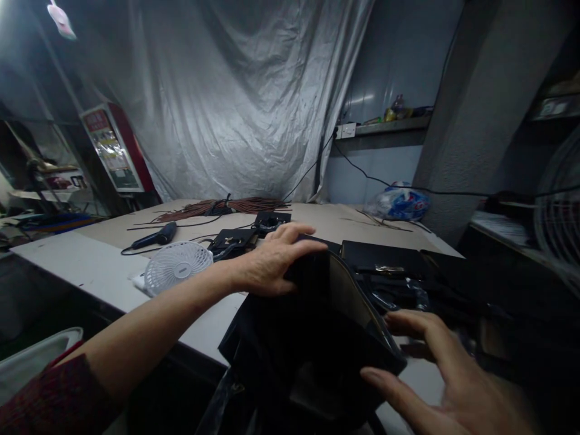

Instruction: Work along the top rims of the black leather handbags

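Note:
A black handbag with its mouth open toward me stands tilted at the near edge of the table, its inside mostly dark. Part of a pale lining or edge shows along the right wall. My left hand grips the upper left rim, its fingers bent over the edge. On the other side is my right hand, thumb and fingers spread apart around the bag's right corner without closing on it. The lower part of this hand is blurred. Clear plastic film hangs by the bag's lower left side.
A white fan and a black handheld tool with a cord lie left. More black bags lie behind and to the right. Brown cords are bundled at the back. A blue-and-white plastic bundle sits at back right.

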Motion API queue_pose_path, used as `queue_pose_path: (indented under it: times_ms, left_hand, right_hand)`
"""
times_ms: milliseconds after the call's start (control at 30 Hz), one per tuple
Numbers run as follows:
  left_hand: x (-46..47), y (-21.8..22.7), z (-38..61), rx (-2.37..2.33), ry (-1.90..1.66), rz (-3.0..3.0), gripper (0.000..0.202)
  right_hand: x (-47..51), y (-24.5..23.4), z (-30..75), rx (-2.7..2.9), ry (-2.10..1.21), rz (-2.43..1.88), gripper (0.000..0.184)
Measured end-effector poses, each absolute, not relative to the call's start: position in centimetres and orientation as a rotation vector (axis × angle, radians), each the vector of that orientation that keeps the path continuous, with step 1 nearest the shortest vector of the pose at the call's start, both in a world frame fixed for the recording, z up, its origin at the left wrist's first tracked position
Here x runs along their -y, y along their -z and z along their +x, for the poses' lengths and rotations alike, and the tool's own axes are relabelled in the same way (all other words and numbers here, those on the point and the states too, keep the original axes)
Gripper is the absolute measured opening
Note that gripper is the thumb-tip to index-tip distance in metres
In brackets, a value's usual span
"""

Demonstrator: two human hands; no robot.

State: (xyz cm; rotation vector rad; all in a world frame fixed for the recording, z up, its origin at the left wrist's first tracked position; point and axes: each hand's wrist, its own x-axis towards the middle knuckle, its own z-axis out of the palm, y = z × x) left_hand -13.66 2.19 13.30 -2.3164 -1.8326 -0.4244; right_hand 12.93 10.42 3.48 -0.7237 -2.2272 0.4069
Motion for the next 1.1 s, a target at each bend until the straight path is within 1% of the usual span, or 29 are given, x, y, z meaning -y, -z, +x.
queue_pose_path:
  times_ms: [67,167,200,267,400,533,700,900,1100]
  left_hand:
    - [-2.8,-13.6,-13.0,1.69,0.309,-2.457,0.056]
    - [-4.3,-13.8,-12.8,1.61,0.266,-2.518,0.023]
    - [-4.9,-13.8,-12.9,1.608,0.279,-2.521,0.016]
    - [-6.1,-13.8,-13.5,1.607,0.318,-2.537,0.01]
    - [-7.8,-13.8,-14.6,1.635,0.46,-2.597,0.008]
    - [-8.2,-13.4,-15.1,1.797,0.621,-2.62,0.007]
    - [-8.1,-12.9,-15.1,1.958,0.748,-2.487,0.006]
    - [-8.2,-12.9,-15.4,2.095,0.726,-2.378,0.008]
    - [-8.3,-12.7,-15.2,2.065,0.654,-2.252,0.01]
  right_hand:
    - [-10.6,-4.4,12.6,2.269,-0.534,-0.776,0.039]
    - [-10.9,-5.8,12.4,2.273,-0.71,-0.839,0.036]
    - [-11.1,-6.0,12.4,2.267,-0.758,-0.863,0.036]
    - [-11.6,-6.0,12.3,2.242,-0.843,-0.903,0.036]
    - [-13.9,-5.0,11.9,2.164,-0.989,-0.93,0.036]
    - [-16.8,-4.2,10.9,2.08,-1.201,-0.844,0.034]
    - [-19.0,-3.7,9.5,1.888,-1.438,-0.75,0.034]
    - [-20.1,-3.4,8.6,1.87,-1.418,-0.778,0.033]
    - [-20.2,-3.9,8.2,1.907,-1.247,-0.849,0.021]
